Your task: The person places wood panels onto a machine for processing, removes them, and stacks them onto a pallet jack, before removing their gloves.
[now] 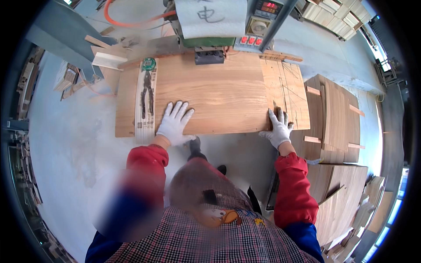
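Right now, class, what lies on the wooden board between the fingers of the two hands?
Nothing: in the head view, the wooden board is bare between the left hand and right hand.

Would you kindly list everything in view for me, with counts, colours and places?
Wooden panel: one, light brown, centre
Marked board: one, paler, right of the panel
Printed strip: one, off-white, on the wood, left
Pliers shape: one, dark, on the strip
Round thing: one, green, strip's far end
Machine: one, green and grey, beyond the panel
Cover sheet: one, white, on the machine
Switches: three, red, right of the sheet
Hose: one, orange, upper left
Panel stacks: at least two, brown, right
Offcuts: several, pale, upper left
Sleeves: two, red, below the hands
Apron: one, checked, lower middle
Left hand: one, white glove, on the panel
Right hand: one, white glove, panel's right edge
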Available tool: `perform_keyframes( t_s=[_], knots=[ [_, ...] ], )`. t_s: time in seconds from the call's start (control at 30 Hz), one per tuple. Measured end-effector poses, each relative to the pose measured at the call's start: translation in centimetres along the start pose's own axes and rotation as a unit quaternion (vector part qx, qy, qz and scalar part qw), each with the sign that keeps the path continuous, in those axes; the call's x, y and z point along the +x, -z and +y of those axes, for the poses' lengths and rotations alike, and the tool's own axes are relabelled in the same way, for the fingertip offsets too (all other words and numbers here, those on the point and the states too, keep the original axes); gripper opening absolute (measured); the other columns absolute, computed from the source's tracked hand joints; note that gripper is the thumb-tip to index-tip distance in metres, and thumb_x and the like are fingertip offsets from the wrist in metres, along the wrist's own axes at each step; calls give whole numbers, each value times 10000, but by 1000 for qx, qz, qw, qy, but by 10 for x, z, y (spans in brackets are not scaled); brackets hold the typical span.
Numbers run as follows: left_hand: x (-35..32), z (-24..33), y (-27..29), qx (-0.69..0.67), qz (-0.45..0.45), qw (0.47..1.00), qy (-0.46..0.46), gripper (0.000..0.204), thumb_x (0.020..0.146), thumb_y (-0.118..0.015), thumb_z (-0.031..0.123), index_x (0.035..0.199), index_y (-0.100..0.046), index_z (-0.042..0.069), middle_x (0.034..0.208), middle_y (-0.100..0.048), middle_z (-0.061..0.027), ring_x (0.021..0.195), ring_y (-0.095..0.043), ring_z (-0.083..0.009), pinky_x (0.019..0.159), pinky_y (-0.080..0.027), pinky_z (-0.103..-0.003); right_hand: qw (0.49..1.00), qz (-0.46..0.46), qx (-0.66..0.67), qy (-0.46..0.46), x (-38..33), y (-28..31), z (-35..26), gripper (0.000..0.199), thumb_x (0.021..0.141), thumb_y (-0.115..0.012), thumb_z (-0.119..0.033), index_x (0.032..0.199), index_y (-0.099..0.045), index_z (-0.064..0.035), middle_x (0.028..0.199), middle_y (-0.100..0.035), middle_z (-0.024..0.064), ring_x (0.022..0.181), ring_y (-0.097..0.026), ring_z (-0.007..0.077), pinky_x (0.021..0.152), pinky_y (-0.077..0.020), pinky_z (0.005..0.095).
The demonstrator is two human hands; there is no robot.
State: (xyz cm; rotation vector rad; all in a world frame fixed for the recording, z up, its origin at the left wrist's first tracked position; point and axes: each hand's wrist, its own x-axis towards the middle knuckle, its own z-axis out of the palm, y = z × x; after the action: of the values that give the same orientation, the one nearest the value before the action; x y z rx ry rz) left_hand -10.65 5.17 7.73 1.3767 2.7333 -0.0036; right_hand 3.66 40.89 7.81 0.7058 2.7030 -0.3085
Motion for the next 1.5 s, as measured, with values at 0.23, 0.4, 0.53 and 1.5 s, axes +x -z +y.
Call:
perform_keyframes(
  t_s=[0.23, 0.4, 0.53, 1.5],
  knots=[
    [2, -1, -5, -16, 29, 999, -11, 939, 645, -722, 559, 1368, -408, 50, 1438, -335, -212, 1370, -254, -381, 1128, -127, -549, 1000, 0, 8, -4, -2, 4, -3, 963, 640, -806, -453, 1453, -323, -271, 1560, -144, 128, 1440, -87, 342, 1104, -71, 630],
    [3, -3, -6, -16, 35, 999, -15, 939, 632, -729, 554, 1360, -418, 51, 1431, -344, -212, 1362, -267, -387, 1125, -136, -554, 1000, -9, 11, -7, -3, 6, -4, 971, 635, -812, -439, 1455, -319, -274, 1561, -138, 127, 1441, -79, 340, 1101, -72, 636],
    [3, -4, -7, -13, 30, 999, -14, 925, 650, -712, 559, 1366, -415, 53, 1435, -338, -208, 1362, -265, -383, 1126, -128, -556, 1000, -6, 15, -5, -1, 4, -3, 979, 633, -813, -439, 1458, -314, -274, 1562, -136, 127, 1443, -73, 338, 1106, -69, 628],
    [2, -4, -6, -4, 17, 1000, -15, 923, 683, -661, 612, 1371, -413, 49, 1435, -349, -207, 1367, -268, -377, 1126, -115, -568, 1000, -16, -3, -18, -6, 8, -7, 1006, 629, -806, -475, 1469, -288, -279, 1564, -139, 106, 1442, -71, 347, 1109, -57, 622]
  ],
)
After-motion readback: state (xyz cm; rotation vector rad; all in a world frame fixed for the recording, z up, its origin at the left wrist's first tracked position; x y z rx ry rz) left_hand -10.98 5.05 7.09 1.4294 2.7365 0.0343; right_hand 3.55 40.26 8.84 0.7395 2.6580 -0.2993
